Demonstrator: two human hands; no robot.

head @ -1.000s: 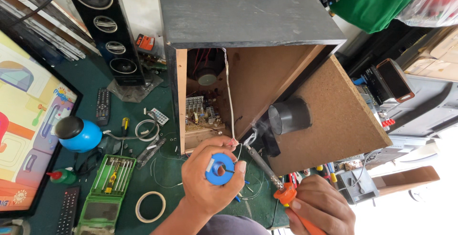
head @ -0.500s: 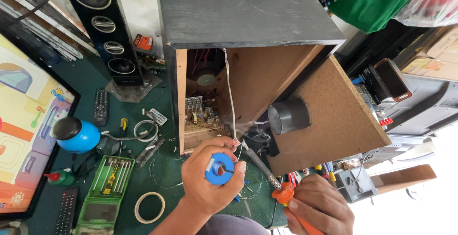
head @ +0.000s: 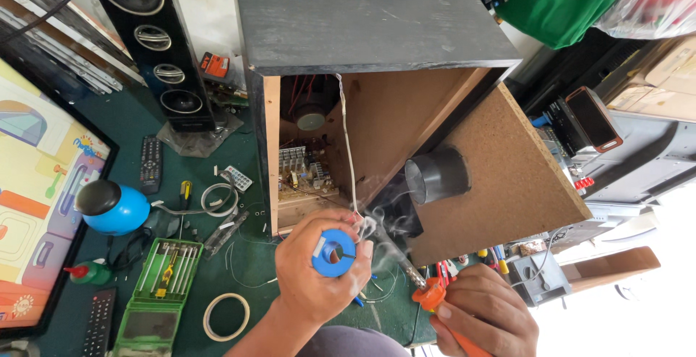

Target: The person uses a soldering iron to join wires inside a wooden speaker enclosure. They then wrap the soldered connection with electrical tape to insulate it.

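Green bench: solder spool (head: 333, 253) btwn L fingers (head: 355, 221)

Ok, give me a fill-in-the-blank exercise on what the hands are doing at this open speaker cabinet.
1. The left hand holds a ____ spool of solder.
2. The right hand grips a soldering iron with an ____ handle.
3. Wisps of ____ rise from the iron's tip beside the thin white wire.
4. The wire hangs out of the wooden speaker cabinet, whose back panel stands ____.

Missing words: blue; orange; smoke; open
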